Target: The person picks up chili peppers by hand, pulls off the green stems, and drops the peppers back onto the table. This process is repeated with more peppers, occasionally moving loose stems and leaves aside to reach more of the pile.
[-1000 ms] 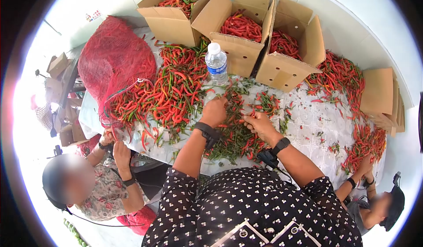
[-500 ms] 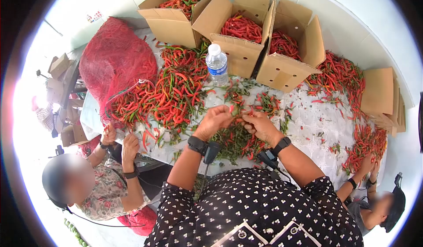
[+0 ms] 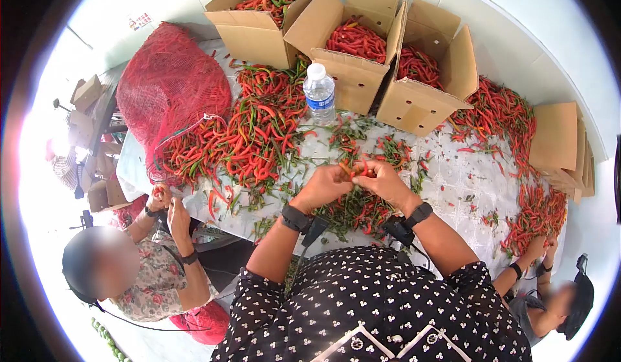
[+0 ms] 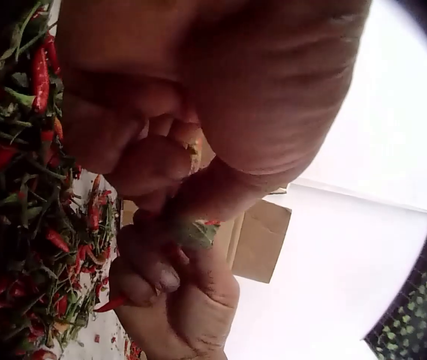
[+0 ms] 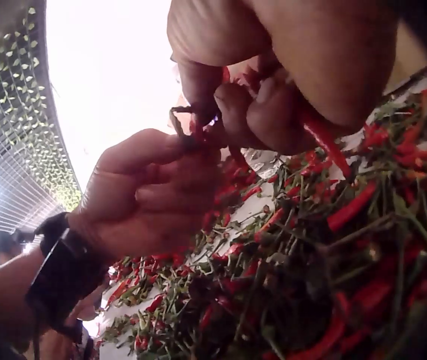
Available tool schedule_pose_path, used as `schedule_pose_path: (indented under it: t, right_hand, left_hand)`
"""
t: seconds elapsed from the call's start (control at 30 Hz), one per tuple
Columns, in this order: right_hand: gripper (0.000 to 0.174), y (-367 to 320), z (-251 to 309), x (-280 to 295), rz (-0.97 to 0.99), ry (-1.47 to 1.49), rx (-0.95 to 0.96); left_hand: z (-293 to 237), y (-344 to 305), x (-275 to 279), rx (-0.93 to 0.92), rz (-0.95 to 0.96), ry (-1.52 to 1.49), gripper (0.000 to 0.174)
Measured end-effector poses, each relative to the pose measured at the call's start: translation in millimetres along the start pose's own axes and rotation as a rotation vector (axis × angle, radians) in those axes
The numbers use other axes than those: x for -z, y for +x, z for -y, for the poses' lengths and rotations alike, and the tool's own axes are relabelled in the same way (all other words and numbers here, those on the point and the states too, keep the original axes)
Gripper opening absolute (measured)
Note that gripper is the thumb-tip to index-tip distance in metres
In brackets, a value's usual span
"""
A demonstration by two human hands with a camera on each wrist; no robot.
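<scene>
Both hands meet over a heap of loose chilies and stems (image 3: 349, 210) on the table. My left hand (image 3: 323, 186) pinches a thin green stem (image 5: 177, 121) between thumb and finger in the right wrist view. Fingers of my right hand (image 3: 387, 184) curl around red chili peppers; one chili (image 5: 324, 144) juts from under the palm. An orange-red chili (image 3: 346, 168) shows at the joined fingertips. In the left wrist view, a red chili tip (image 4: 111, 304) sticks out below the right hand's fingers, and a green leafy bit (image 4: 197, 232) sits between the hands.
Beyond the hands stand a water bottle (image 3: 319, 97) and open cartons (image 3: 420, 111) of chilies. At left, a red mesh bag (image 3: 171, 90) lies beside a large chili pile (image 3: 252, 136). More chilies (image 3: 533, 213) lie right. One person (image 3: 162, 271) works at each side.
My left hand has drawn back from the heap and moved right to meet the right hand. The right hand has stayed almost in place, its fingertips now close against the left's.
</scene>
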State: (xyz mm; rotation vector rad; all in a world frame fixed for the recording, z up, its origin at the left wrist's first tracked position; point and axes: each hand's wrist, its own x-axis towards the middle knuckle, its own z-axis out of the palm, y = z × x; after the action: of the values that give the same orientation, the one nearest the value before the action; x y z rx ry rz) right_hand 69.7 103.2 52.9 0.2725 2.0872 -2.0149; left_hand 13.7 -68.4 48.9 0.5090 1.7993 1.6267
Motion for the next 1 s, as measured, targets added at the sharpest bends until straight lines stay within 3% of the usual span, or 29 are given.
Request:
schedule_pose_path:
  t: [0.03,0.1,0.17,0.27,0.33,0.4,0.47,0.53,0.6,0.67,0.73,0.77,0.8,0.87,0.93,1.0]
  right_hand:
    - [0.015,-0.9,3.9,-0.4,0.012,-0.067,0.023]
    - [0.016,0.1,3.7,-0.1,0.025,-0.136,0.045]
    - [0.018,4.0,-3.0,0.4,-0.002,-0.252,0.116]
    - [0.019,3.8,2.7,3.3,-0.091,-0.325,0.074]
    - [0.020,-4.5,22.7,6.1,-0.125,-0.218,0.116]
    - [0.020,-13.2,51.7,11.8,-0.163,-0.113,0.160]
    - [0.019,-18.1,83.1,20.7,-0.349,-0.161,0.387]
    - [0.018,-15.0,110.7,43.7,-0.482,-0.368,0.557]
    - [0.020,-6.7,149.8,58.7,-0.609,-0.374,0.636]
    - [0.021,12.4,168.3,89.5,-0.767,-0.685,0.611]
    - [0.021,7.0,174.7,90.7,-0.829,-0.787,0.542]
    - [0.020,7.1,176.7,90.8,-0.879,-0.887,0.476]
    - [0.020,5.8,172.3,85.1,-0.873,-0.891,0.475]
    - [0.018,-5.8,145.0,59.1,-0.695,-0.579,0.685]
    - [0.018,-6.2,101.0,35.1,-0.443,-0.378,0.425]
    - [0.018,0.1,58.5,15.4,-0.313,-0.454,0.377]
  left_hand:
    - [-4.5,-1.5,-0.3,0.001,0.001,0.001,0.012]
    - [-12.8,-3.1,-0.8,-0.124,-0.035,0.378,0.013]
    - [-5.7,-1.6,-3.8,-0.176,-0.047,0.448,0.014]
    - [1.8,3.1,3.6,-0.231,-0.055,0.531,0.014]
    - [12.0,11.1,18.6,-0.233,-0.051,0.541,0.014]
    - [23.9,29.1,46.1,-0.387,-0.342,0.832,0.015]
    - [17.0,42.2,65.2,-0.417,-0.499,0.936,0.014]
    - [27.2,60.2,79.0,-0.426,-0.513,1.036,0.016]
    - [38.9,75.8,85.6,-0.348,-0.472,1.160,0.018]
    - [45.3,82.0,82.9,-0.293,-0.439,1.301,0.016]
    - [40.8,78.8,75.4,-0.124,-0.376,1.389,0.015]
    - [42.4,73.8,74.8,-0.158,-0.378,1.386,0.014]
    - [46.0,70.5,72.8,-0.153,-0.380,1.380,0.014]
    - [53.8,64.5,69.4,-0.161,-0.445,1.379,0.010]
    - [56.4,60.6,68.4,-0.176,-0.438,1.415,0.010]
    - [54.0,58.0,67.1,-0.199,-0.434,1.454,0.010]
